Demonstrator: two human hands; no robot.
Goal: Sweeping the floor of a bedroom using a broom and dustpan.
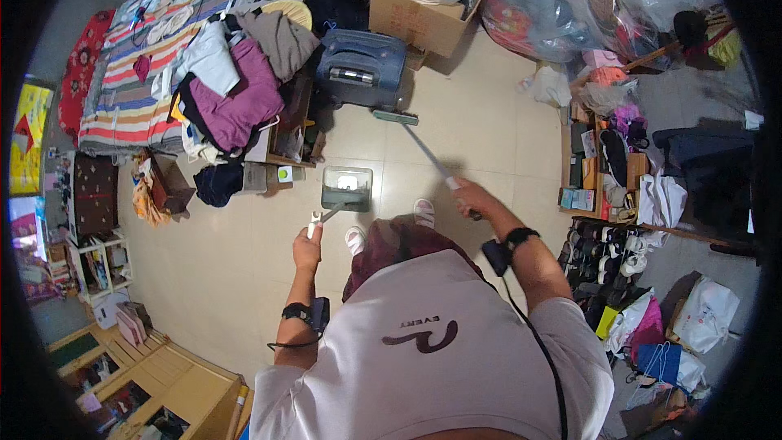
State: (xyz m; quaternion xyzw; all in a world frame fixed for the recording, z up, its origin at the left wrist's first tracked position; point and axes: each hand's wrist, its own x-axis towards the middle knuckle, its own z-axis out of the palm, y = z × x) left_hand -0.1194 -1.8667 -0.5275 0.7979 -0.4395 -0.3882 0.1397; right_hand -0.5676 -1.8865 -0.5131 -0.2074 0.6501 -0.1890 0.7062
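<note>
My left hand [308, 249] is closed round the white upper end of a long-handled dustpan [360, 176]. Its grey-green pan rests on the floor just ahead of my feet. In my right hand [477, 198] is the handle of a broom [426, 148], which slants forward and to the left. The broom's narrow green head [395, 117] is at the floor by the suitcase [361, 69], to the right of and beyond the dustpan. Nothing can be made out on the pan from here.
Clothes [236, 94] are heaped on the striped bed at the left. A cardboard box [425, 12] full of things stands at the back, with large plastic bags [533, 8] beside it. Shoes fill a rack [599, 253] at the right. A wooden cabinet [179, 375] stands at lower left.
</note>
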